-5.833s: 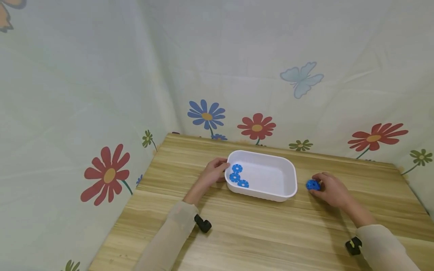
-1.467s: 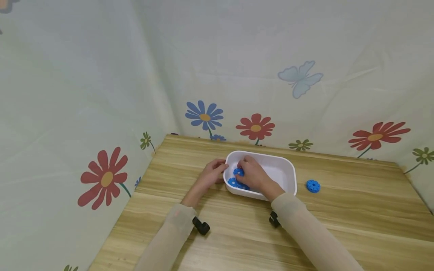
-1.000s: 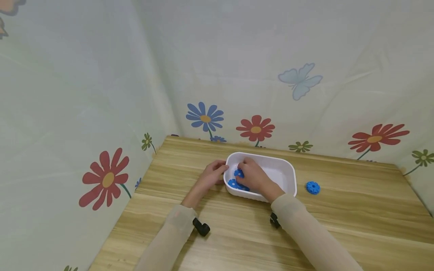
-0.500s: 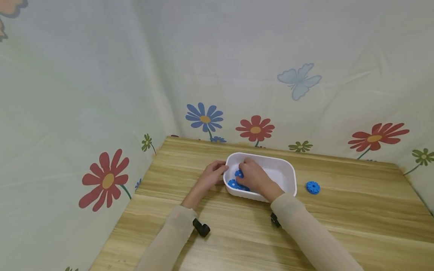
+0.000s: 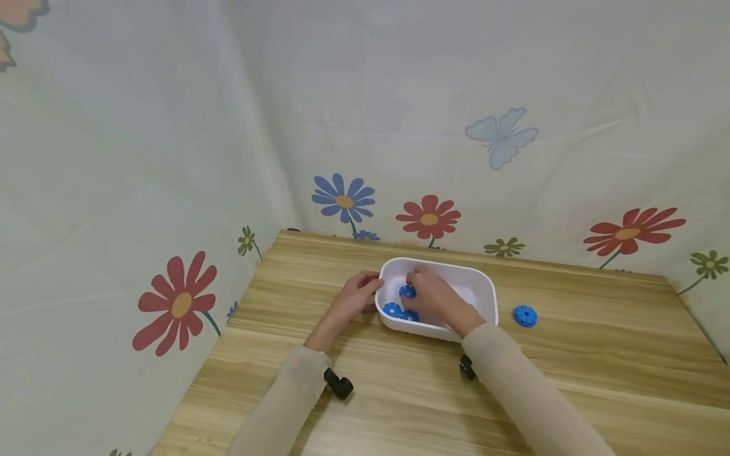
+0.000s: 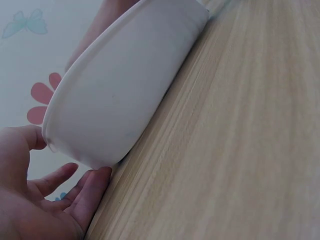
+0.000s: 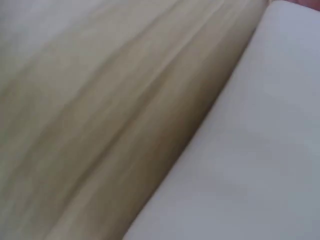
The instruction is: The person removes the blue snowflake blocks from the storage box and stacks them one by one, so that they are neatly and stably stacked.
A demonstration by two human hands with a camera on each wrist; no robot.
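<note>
In the head view, a white plastic tray (image 5: 485,278) sits on the wooden table. My left hand (image 5: 355,296) holds its left end, and the left wrist view shows one digit at the rim and other fingertips (image 6: 102,175) low against the tray wall (image 6: 120,85). Inside the tray, my right hand (image 5: 436,296) pinches a blue snowflake building disc (image 5: 407,291) between thumb and fingers. Two more blue discs (image 5: 391,310) lie in the front left corner, one partly under the hand. The right wrist view shows mostly the tray's outer wall (image 7: 250,130).
To the right of the tray, several-notched blue discs (image 5: 525,316) lie in a small stack on the table (image 5: 399,405). Behind stands a pale curtain (image 5: 388,126) printed with flowers and a butterfly, close to the table's back edge.
Earlier my right hand was at the blue discs right of the tray; it then moved left into the tray. Just now it has shifted slightly right with the pinched disc. The left hand stays put.
</note>
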